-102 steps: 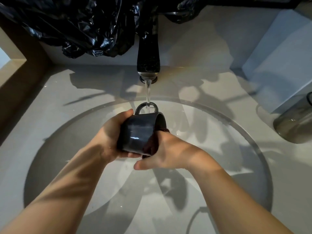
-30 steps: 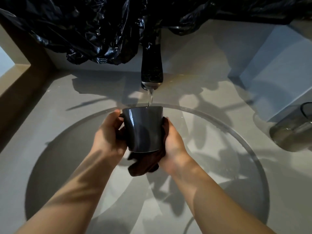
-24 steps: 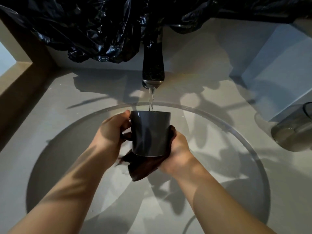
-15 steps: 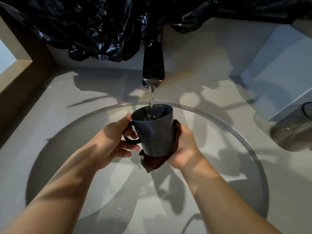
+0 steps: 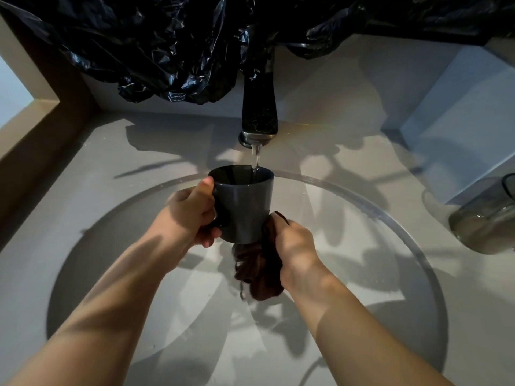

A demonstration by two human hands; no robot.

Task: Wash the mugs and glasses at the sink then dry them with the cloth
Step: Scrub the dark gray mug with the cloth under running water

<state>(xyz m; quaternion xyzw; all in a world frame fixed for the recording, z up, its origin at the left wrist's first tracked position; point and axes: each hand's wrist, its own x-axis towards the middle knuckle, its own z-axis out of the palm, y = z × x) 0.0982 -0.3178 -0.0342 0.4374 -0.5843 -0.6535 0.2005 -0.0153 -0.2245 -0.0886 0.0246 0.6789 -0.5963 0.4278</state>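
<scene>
Since half a second ago: mug (image 5: 243, 210) tipped back upright, mouth under the stream; right hand (image 5: 292, 240) slid down from the mug's side toward its base. Left hand (image 5: 192, 215) clamped on the handle side, thumb up at the rim, fingers curled around the handle, most of which is hidden by them. Right hand closed on a dark brown cloth (image 5: 259, 268), bunched and pressed against the lower right of the mug, loose end hanging below with a thread or drip trailing off. Mug held in the air over the sink (image 5: 362, 274): dark grey, glossy, tapering toward the base, inside too dark to read. No writing or brand legible anywhere. Water (image 5: 255, 160) running from a dark tap (image 5: 259, 112) straight into the mug. Tap top hidden under crumpled black plastic (image 5: 167, 51) along the back. Glass (image 5: 485, 218) lying on its side on the table (image 5: 83, 168) at far right, cut off by the frame edge, some water inside. Pale block (image 5: 459, 121) behind it, identity unclear. Strong shadows across the round basin.
</scene>
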